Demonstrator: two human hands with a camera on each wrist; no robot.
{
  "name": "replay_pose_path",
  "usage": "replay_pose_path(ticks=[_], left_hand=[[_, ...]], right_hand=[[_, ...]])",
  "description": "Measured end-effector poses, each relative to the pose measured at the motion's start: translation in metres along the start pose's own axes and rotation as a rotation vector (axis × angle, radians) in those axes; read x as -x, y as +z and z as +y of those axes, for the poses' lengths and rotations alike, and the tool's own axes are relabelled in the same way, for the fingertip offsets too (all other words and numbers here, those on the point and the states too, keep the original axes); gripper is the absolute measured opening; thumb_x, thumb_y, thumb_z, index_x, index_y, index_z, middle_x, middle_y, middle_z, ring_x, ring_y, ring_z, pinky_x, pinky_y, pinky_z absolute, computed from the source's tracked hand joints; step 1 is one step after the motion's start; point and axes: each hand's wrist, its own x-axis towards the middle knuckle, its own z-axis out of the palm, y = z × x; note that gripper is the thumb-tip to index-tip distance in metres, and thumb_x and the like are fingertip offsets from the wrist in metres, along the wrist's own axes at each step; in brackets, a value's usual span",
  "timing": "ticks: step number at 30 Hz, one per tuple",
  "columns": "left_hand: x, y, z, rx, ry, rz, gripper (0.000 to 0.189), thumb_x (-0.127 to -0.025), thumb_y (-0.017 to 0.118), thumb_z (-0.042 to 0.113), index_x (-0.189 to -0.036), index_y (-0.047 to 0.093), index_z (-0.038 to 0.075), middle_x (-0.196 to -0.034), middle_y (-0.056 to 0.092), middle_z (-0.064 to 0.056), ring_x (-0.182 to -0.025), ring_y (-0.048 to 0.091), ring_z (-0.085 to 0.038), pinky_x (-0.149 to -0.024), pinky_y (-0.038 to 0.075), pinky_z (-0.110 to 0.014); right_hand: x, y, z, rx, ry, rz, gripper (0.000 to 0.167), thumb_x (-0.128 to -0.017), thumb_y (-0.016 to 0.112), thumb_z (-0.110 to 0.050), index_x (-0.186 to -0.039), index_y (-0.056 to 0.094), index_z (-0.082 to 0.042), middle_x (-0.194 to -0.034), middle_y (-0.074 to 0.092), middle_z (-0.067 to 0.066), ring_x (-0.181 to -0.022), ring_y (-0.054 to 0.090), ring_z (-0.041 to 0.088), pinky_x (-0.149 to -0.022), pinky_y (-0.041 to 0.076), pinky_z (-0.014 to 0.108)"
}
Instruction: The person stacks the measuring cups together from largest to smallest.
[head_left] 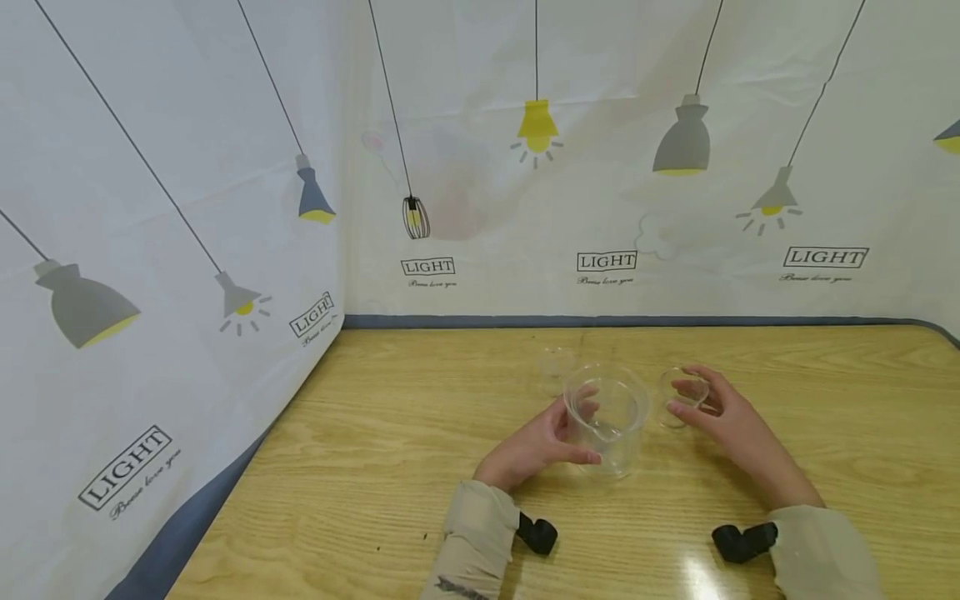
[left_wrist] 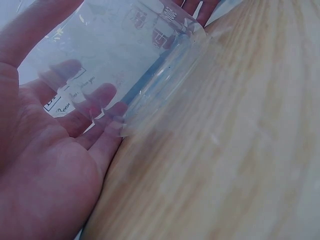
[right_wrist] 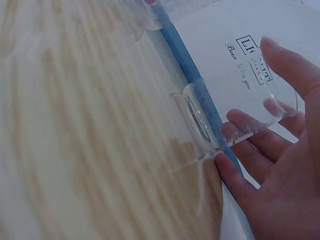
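A large clear beaker (head_left: 621, 417) with a pouring lip stands upright on the wooden table. My left hand (head_left: 536, 442) grips it from the left, thumb at the near side and fingers round the back, seen through the wall. Red print shows on this large beaker (left_wrist: 145, 30) in the left wrist view. To its right is a smaller clear beaker (head_left: 670, 410), which my right hand (head_left: 735, 425) holds from the right between thumb and fingers. The right wrist view shows faint graduations on the small beaker (right_wrist: 240, 135), its base at the tabletop.
Another small clear vessel (head_left: 555, 362) stands behind and left of the large beaker, faint against the wood grain. The table (head_left: 360, 467) ends at a white sheet (head_left: 480, 167) printed with lamps, which hangs at the back and left. Black straps (head_left: 537, 533) sit at both wrists.
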Motion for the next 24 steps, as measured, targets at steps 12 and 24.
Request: replay_pose_path(ticks=[12, 24], left_hand=[[0.0002, -0.0005, -0.0001, 0.012, -0.006, -0.007, 0.083, -0.074, 0.073, 0.01, -0.139, 0.027, 0.032, -0.139, 0.035, 0.001, -0.126, 0.031, -0.01, -0.099, 0.028, -0.026], [-0.0003, -0.0006, -0.0002, 0.012, -0.002, -0.009, 0.083, -0.074, 0.072, 0.009, -0.139, 0.026, 0.031, -0.139, 0.035, 0.001, -0.127, 0.03, -0.011, -0.098, 0.029, -0.026]], right_hand=[[0.0002, 0.0011, -0.0013, -0.004, 0.002, -0.008, 0.07, -0.088, 0.053, -0.041, -0.141, 0.018, -0.011, -0.133, 0.039, 0.018, -0.117, 0.036, 0.041, -0.087, 0.034, 0.055], [-0.0004, 0.0019, -0.0044, 0.0, 0.01, -0.02, 0.072, -0.087, 0.052, -0.042, -0.141, 0.016, -0.01, -0.134, 0.037, 0.019, -0.118, 0.035, 0.041, -0.088, 0.033, 0.056]])
